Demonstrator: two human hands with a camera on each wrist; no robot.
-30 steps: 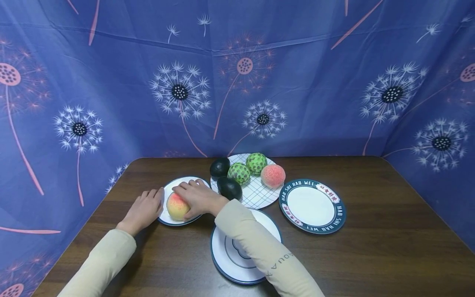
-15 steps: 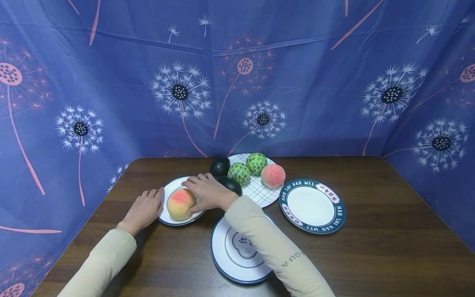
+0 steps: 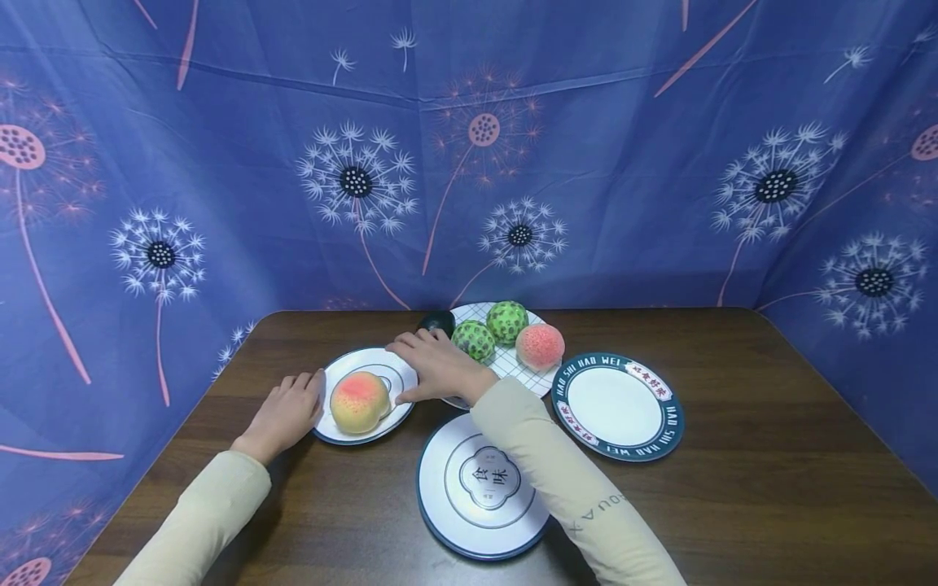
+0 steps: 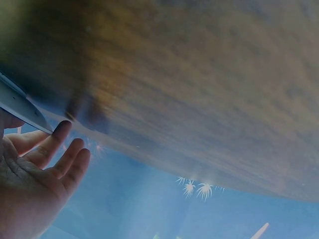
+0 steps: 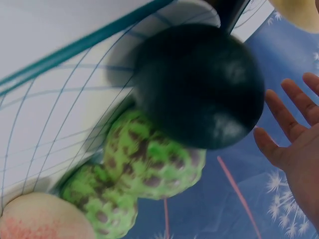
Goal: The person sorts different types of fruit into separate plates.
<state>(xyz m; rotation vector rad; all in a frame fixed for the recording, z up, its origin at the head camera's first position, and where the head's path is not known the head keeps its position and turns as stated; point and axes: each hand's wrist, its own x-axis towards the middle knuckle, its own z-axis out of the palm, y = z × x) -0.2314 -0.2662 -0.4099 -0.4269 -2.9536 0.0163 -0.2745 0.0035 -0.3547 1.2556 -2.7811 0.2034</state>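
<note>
A yellow-pink toy peach (image 3: 357,404) sits on a small blue-rimmed plate (image 3: 396,366) at the table's left. My left hand (image 3: 284,411) lies at that plate's left rim; in the left wrist view its fairly straight fingers touch the plate edge (image 4: 25,112). My right hand (image 3: 443,370) is spread just right of the peach, over the edge of a grid-patterned plate (image 3: 522,376). It holds nothing. The right wrist view shows a dark avocado-like fruit (image 5: 199,87) beside its fingertips, with a slight gap. My right hand hides this nearer dark fruit in the head view.
The grid plate also bears another dark fruit (image 3: 437,322), two green spotted balls (image 3: 473,340) and a pink fruit (image 3: 541,347). White plates (image 3: 484,496) are stacked in front, under my right sleeve. A green-rimmed lettered plate (image 3: 615,407) stands to the right.
My right hand has let go of the peach and moved right, away from it, to above the grid plate's edge. The peach stays on the small plate. My left hand has not moved.
</note>
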